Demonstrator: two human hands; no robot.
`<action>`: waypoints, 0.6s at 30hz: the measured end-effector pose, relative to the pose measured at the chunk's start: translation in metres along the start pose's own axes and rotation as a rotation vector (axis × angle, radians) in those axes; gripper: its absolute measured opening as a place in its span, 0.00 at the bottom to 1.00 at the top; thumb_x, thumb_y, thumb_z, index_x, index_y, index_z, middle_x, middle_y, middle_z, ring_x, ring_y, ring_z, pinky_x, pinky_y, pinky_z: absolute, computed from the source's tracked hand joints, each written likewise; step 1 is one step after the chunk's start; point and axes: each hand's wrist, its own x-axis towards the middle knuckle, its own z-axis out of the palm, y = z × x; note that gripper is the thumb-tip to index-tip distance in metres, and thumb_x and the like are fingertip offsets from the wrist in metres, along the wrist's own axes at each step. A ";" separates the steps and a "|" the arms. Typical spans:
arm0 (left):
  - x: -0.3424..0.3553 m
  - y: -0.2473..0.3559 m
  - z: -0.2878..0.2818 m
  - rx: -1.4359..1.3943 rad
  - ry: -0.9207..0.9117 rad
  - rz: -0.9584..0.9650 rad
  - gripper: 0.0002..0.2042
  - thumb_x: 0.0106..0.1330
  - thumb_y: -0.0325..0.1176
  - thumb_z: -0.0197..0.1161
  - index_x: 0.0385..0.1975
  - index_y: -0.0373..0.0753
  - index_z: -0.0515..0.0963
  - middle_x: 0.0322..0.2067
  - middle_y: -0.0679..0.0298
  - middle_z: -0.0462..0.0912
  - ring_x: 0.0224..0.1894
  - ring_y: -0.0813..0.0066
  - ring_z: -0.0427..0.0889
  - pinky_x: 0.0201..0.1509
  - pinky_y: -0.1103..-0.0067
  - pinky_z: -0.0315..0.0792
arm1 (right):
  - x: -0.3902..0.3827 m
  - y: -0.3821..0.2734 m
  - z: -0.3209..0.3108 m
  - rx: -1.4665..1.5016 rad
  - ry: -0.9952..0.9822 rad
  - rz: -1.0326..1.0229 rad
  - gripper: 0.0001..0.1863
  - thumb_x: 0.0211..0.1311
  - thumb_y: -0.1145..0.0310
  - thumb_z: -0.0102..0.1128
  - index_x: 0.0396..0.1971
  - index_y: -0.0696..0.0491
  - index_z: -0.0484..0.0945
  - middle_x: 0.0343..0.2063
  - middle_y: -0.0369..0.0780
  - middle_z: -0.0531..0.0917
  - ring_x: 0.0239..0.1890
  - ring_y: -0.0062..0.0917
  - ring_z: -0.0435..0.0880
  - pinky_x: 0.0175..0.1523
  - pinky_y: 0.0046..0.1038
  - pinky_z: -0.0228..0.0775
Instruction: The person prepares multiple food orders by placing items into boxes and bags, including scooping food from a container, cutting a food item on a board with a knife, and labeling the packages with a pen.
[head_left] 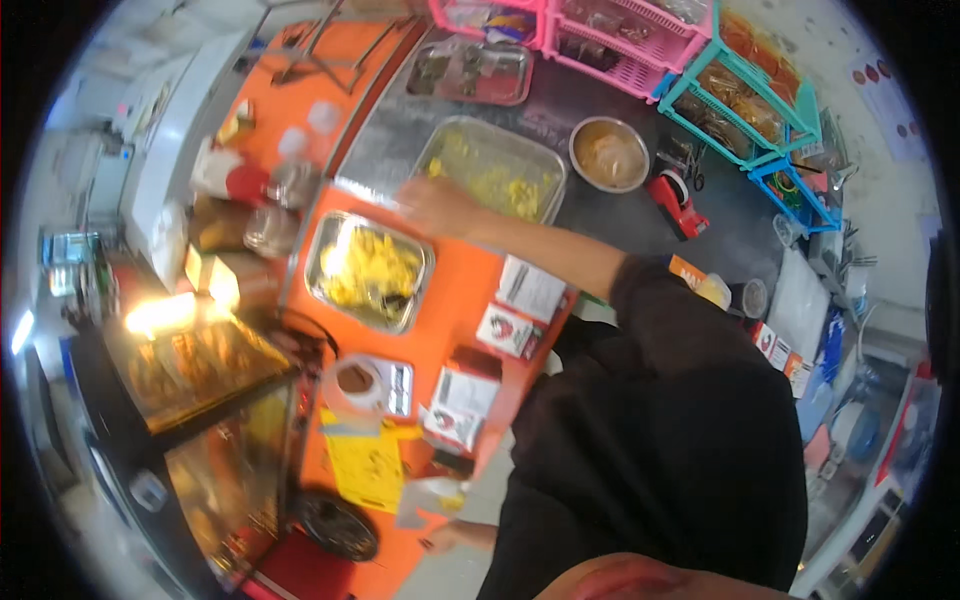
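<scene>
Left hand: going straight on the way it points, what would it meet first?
The left hand would probably meet the black round item first, provided it clears the orange tabletop edge; depth is unclear.

From up on the person's head, this wide fisheye tips down over the orange bench [460, 300], near enough that the wearer's dark top [650, 440] fills the lower right, edges bowing round the rim!
</scene>
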 end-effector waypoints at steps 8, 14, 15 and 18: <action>-0.043 0.169 0.098 -0.263 -0.023 0.390 0.08 0.64 0.32 0.54 0.34 0.33 0.74 0.33 0.60 0.78 0.34 0.72 0.77 0.40 0.75 0.74 | -0.068 0.364 -0.304 -1.163 1.008 0.838 0.18 0.48 0.67 0.63 0.39 0.60 0.75 0.34 0.49 0.77 0.41 0.44 0.74 0.47 0.44 0.63; -0.130 0.306 0.139 -0.485 -0.078 0.811 0.09 0.64 0.32 0.54 0.34 0.32 0.73 0.32 0.59 0.77 0.33 0.72 0.78 0.38 0.76 0.75 | -0.050 0.389 -0.294 -0.412 1.077 0.722 0.16 0.45 0.62 0.71 0.32 0.54 0.82 0.30 0.45 0.83 0.35 0.34 0.81 0.42 0.34 0.69; -0.151 0.326 0.144 -0.511 -0.090 0.884 0.09 0.64 0.32 0.54 0.34 0.32 0.73 0.32 0.59 0.77 0.33 0.72 0.78 0.38 0.76 0.75 | -0.047 0.373 -0.285 -0.227 1.108 0.765 0.15 0.46 0.63 0.71 0.33 0.54 0.82 0.30 0.45 0.83 0.34 0.31 0.82 0.39 0.31 0.70; -0.230 0.378 0.211 -0.314 -0.668 0.944 0.13 0.63 0.27 0.51 0.47 0.31 0.70 0.44 0.57 0.74 0.47 0.63 0.74 0.55 0.69 0.68 | -0.052 0.275 -0.270 -0.041 1.000 0.535 0.06 0.49 0.72 0.66 0.29 0.55 0.83 0.28 0.43 0.83 0.33 0.34 0.82 0.40 0.30 0.71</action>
